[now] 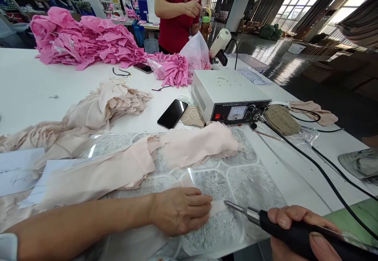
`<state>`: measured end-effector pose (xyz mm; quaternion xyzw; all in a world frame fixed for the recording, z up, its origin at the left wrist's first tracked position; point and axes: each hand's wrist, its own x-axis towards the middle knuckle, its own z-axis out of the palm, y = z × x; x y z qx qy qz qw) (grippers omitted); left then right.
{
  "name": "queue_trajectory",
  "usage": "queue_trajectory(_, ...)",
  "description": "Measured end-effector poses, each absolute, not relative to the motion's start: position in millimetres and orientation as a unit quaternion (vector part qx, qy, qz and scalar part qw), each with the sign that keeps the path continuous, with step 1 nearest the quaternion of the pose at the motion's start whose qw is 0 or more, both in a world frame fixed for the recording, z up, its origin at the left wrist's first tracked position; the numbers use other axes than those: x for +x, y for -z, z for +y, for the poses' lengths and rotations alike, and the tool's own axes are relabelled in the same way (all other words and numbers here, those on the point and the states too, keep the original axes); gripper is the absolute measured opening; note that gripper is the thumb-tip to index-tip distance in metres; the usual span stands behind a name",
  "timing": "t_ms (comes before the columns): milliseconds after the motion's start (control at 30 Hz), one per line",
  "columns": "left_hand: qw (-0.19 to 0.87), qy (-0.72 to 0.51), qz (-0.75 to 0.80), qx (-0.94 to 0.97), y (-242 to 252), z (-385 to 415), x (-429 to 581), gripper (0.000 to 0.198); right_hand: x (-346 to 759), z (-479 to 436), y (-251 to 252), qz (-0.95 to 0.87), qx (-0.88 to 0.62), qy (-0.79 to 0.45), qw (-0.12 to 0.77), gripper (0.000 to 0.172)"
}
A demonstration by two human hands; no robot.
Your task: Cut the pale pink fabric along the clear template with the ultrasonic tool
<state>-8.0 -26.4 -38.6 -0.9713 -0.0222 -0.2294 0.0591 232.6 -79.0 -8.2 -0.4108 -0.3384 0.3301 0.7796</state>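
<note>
At 6 o'clock the left hand [177,210] lies flat, unclenched, fingertips pinning a strip [217,206] to the mat [254,182]. At 4 the right hand [295,229] is clenched round a cutter [251,215], its tip at the strip's edge. The cut seems barely begun; the pale pieces [195,147] at 12 look unworked.

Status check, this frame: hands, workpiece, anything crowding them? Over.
Left hand flat, pinning pale fabric strip. Right hand gripping black-handled tool, metal tip at strip's edge. Just behind: pale fabric pile; black cable runs right.
</note>
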Motion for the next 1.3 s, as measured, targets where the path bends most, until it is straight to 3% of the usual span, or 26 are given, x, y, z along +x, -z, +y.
queue_trajectory(767,0.059,0.226,-0.027,-0.972,38.7,-26.5,-7.5,0.032,215.7,-79.2,3.6,-0.435,-0.354,-0.361,0.745,0.01)
queue_trajectory(1133,0.069,0.222,-0.031,-0.972,38.9,-26.8,-6.5,0.029,212.2,-90.7,-8.6,-0.427,-0.39,-0.348,0.738,0.022)
queue_trajectory(1300,0.074,0.224,-0.026,-0.971,37.7,-26.4,-6.6,0.029,214.5,-91.5,-4.9,-0.439,-0.379,-0.361,0.73,0.017)
